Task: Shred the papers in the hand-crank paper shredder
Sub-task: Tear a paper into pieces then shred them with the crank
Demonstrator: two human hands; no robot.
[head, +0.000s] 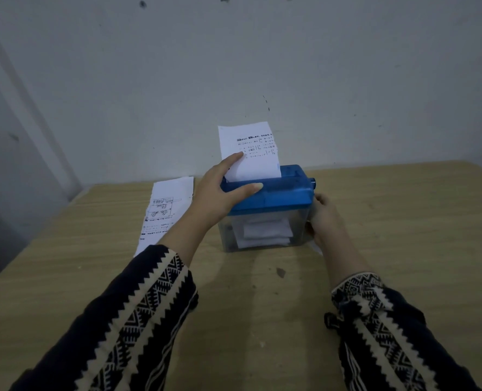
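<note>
A small hand-crank shredder (279, 193) with a blue lid and a clear bin stands in the middle of the wooden table. A printed sheet of paper (251, 153) stands upright in its top slot. My left hand (220, 193) grips the lid's left end, thumb across the front, forefinger against the sheet. My right hand (324, 218) is at the shredder's right side, closed around the crank handle below the blue crank hub (313, 182); the handle itself is hidden by the hand. White shredded paper (262, 231) lies inside the bin.
Another printed sheet (166, 210) lies flat on the table (403, 235) to the left of the shredder. A grey wall stands close behind the table's far edge. The table's left edge runs diagonally at the left.
</note>
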